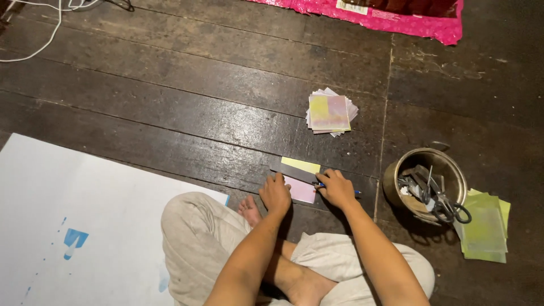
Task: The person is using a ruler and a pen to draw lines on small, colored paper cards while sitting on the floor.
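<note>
Floorboards: two hands, one ruler

dim warm light, soft shadows, slight blur

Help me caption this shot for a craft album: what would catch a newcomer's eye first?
Centre frame, the left hand presses a dark ruler across a pink and yellow paper square on the dark plank floor, while the right hand holds a blue pen. A metal pot with scissors sits right.
</note>
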